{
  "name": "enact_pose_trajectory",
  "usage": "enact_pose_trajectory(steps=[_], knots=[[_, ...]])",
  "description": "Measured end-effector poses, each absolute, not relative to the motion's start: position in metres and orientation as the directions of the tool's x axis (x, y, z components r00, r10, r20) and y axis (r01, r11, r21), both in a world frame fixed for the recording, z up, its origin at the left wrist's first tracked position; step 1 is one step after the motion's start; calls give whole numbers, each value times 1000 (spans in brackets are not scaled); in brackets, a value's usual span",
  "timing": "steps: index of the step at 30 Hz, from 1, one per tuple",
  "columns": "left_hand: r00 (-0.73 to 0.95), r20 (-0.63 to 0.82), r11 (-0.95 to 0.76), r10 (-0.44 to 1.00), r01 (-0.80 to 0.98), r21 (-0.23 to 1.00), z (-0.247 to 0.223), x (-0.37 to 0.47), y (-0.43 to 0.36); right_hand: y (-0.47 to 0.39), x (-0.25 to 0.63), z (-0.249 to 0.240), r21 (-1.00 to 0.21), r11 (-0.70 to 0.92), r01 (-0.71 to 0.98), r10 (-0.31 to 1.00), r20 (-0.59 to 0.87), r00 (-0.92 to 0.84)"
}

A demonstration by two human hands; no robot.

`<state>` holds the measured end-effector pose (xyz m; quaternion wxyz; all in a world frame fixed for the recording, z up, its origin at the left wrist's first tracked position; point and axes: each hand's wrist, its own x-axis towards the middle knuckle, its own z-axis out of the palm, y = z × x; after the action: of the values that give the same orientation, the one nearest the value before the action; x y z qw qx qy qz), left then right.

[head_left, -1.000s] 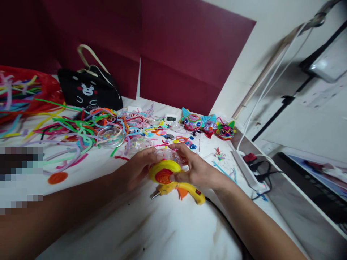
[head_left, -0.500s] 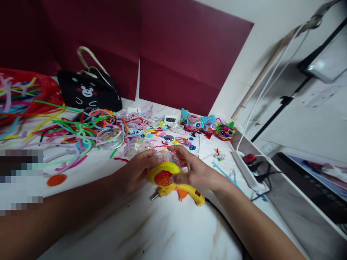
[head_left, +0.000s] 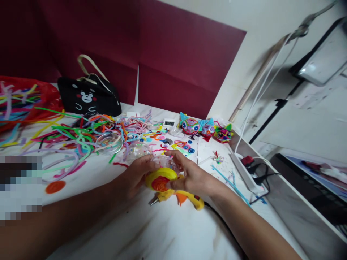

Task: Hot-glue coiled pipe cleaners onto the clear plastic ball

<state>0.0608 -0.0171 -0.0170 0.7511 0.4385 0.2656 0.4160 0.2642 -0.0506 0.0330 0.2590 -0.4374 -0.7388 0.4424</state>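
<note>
Far to the left of the yellow hot glue gun (head_left: pixel 191 198), a red plastic bag (head_left: pixel 51 95) is full of coloured pipe cleaners. Also left of the gun, but nearer, an orange disc (head_left: pixel 55 187) lies flat on the white tabletop (head_left: pixel 162 238). Behind and left of the gun are a black bag with a bear face (head_left: pixel 90 97), a tangle of loose pipe cleaners (head_left: pixel 81 139) and a clear round dish (head_left: pixel 110 143), so on this side the room for moving is narrow.

Just behind the gun, the left hand (head_left: pixel 138 173) grips a clear plastic ball (head_left: pixel 164 161) with the thumb; its lower fingers are hidden. In front of this ball is a yellow disc with an orange-red centre (head_left: pixel 162 178). The right hand (head_left: pixel 191 177) is closed around both, its thumb pressing the disc's centre.

On the gun's near side the tabletop extends widely. The black cord (head_left: pixel 221 222) leaves the handle close to the right forearm. Behind the gun to the right stand decorated ornaments (head_left: pixel 191 126). Farther right of the gun, a white power strip (head_left: pixel 245 172) lies beside the low grey wall (head_left: pixel 282 206), which closes the tabletop's edge.
</note>
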Motion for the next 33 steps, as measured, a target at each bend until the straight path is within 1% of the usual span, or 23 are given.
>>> enact_pose_trajectory(steps=[4,7,14,20,29,33], knots=[[525,5,259,851,-428,866,-17,59,-15,-51,265,37,-935,148,322,884,-21,-468],[496,6,249,868,-446,860,-17,56,-12,-50,268,44,-971,89,222,891,-22,-453],[474,14,264,880,-514,817,-11,56,-14,-43,278,49,-999,-32,5,890,-31,-454],[490,34,270,871,-535,800,-7,59,-16,-41,281,48,-999,-39,-15,876,-27,-481],[531,0,333,847,-530,780,-13,57,-14,-41,282,46,-1000,-28,-12,870,-18,-492],[529,16,317,849,-532,785,-18,56,-11,-40,283,44,-1000,-26,-7,873,-19,-488]])
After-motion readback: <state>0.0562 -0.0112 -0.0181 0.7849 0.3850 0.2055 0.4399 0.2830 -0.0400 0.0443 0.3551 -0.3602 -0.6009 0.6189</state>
